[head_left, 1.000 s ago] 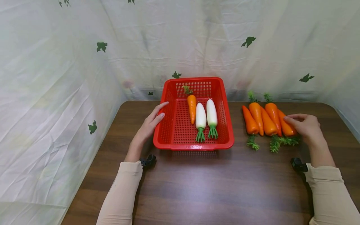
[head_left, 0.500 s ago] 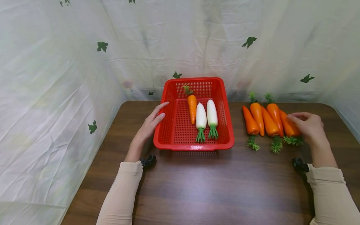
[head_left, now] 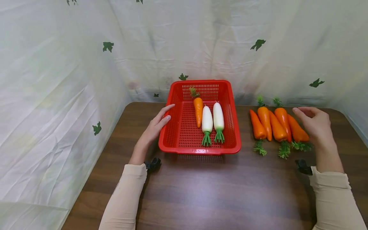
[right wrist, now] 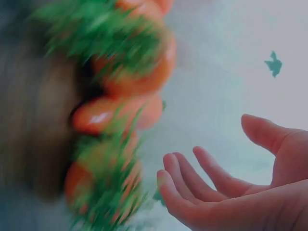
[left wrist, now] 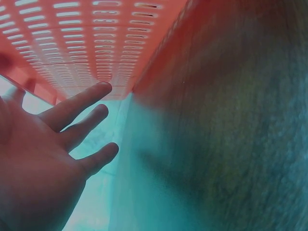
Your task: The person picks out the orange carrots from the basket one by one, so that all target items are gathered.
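Note:
In the head view, my left hand (head_left: 151, 131) rests at the left rim of a red perforated basket (head_left: 199, 151). The left wrist view has several of its fingers (left wrist: 91, 126) stretched straight outside the basket wall (left wrist: 82, 43). One carrot (head_left: 198, 111) and two white radishes (head_left: 207, 119) (head_left: 218, 118) lie in the basket. My right hand (head_left: 317, 126) is raised beside the rightmost carrot (head_left: 297, 129) of a row, apart from it. Its fingers and thumb are apart with nothing between them in the right wrist view, where the carrots and their green tops (right wrist: 108, 183) are blurred.
Several carrots (head_left: 277, 126) lie side by side at the right of the brown wooden table (head_left: 218, 191), their tops pointing alternately away and toward me. A pale curtain (head_left: 201, 41) with green leaf shapes hangs behind the table and along its left.
My right hand has let go of the rightmost carrot and lifted off it. That carrot has shifted slightly and lies in the row. My left hand stays at the basket rim.

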The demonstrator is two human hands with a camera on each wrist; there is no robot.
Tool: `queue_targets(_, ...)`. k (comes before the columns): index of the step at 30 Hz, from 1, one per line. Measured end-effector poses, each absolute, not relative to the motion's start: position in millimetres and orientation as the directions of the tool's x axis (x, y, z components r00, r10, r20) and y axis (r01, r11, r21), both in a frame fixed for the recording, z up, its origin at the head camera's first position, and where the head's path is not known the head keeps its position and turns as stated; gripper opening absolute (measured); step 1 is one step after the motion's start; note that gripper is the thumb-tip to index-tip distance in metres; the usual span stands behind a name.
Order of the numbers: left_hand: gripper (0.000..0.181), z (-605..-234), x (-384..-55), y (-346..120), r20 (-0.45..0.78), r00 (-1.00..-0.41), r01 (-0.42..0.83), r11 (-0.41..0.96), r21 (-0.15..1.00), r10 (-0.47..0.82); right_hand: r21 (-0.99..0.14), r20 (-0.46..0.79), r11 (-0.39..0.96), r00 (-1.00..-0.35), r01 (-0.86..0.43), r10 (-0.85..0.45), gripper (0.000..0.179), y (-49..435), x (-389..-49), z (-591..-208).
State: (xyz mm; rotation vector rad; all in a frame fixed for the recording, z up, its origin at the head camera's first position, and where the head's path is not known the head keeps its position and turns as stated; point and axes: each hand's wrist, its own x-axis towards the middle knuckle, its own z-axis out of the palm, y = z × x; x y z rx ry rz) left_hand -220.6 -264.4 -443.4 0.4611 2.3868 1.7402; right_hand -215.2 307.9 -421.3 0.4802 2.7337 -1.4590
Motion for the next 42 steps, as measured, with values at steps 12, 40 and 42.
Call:
queue_targets(12,0.052,-445,-222,-263,0.049,-0.943,0.147,0.282,0.948,0.328,-0.954,-0.221,0.167,-0.962,0.247,0.160,0.045,259,-232,-409)
queue_targets(40,0.053,-444,-222,-265,0.058,-0.945,0.156,0.286,0.945,0.322,-0.966,-0.252,-0.040,-0.965,0.255,-0.076,0.072,152,-274,-328)
queue_targets(42,0.053,-443,-221,-264,0.049,-0.946,0.148,0.292,0.945,0.319,-0.966,-0.256,-0.019,-0.962,0.259,-0.092,0.070,143,-277,-324)
